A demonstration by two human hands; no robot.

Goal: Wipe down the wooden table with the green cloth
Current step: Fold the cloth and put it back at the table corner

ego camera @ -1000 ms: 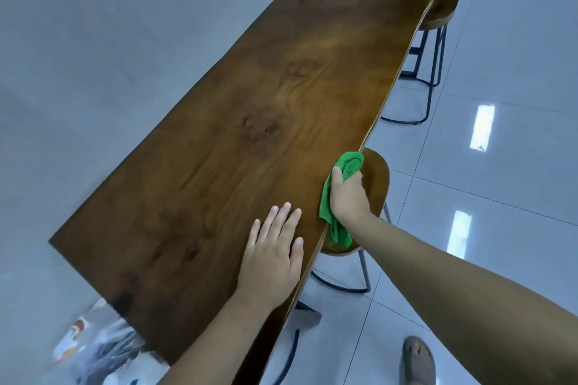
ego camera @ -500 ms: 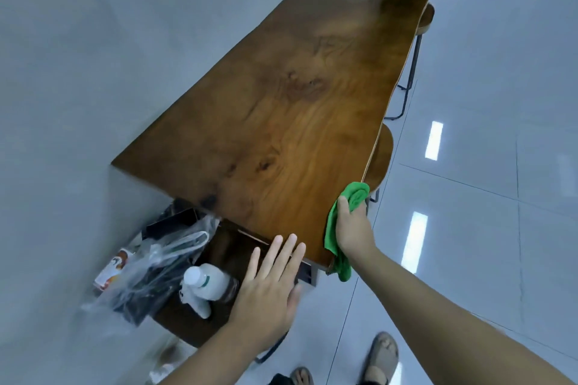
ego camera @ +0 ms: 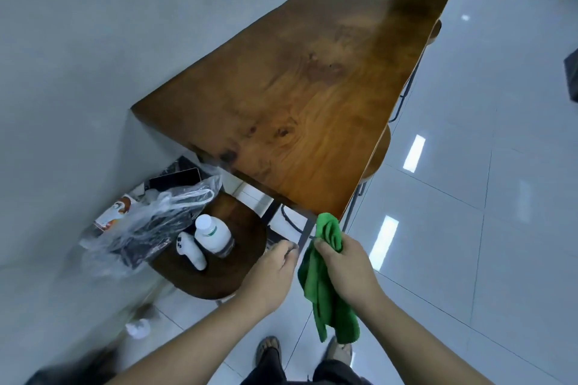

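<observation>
The right hand (ego camera: 347, 262) is clamped on the green cloth (ego camera: 325, 284), bunched at the fingers with most of it hanging loose below the palm, at lower center of the frame, just off the near corner of the wooden worktop (ego camera: 312, 97) and not touching it. The left hand (ego camera: 272, 269) sits just beside it with fingers curled loosely and nothing visibly held; its fingertips are blurred, so whether they pinch the cloth's edge I cannot tell. Judging from this, the main risk is that the cloth, balled up and dangling, would meet the wood with only a small wad, leaving streaks or missed strips along the long surface running to the upper right of the frame. A loose grip on so little fabric could also let the cloth slip to the tiled floor (ego camera: 469, 197) and pick up grit. At lower left, a stool (ego camera: 225, 272) tucked beside the worktop's end carries a white bottle (ego camera: 214, 236), a white controller (ego camera: 190, 250) and a plastic bag (ego camera: 150, 228); a careless swing of the left arm or the trailing cloth could knock the bottle over. The sandalled feet (ego camera: 269, 350) stand close to the stool's legs, so a step forward might catch them.
</observation>
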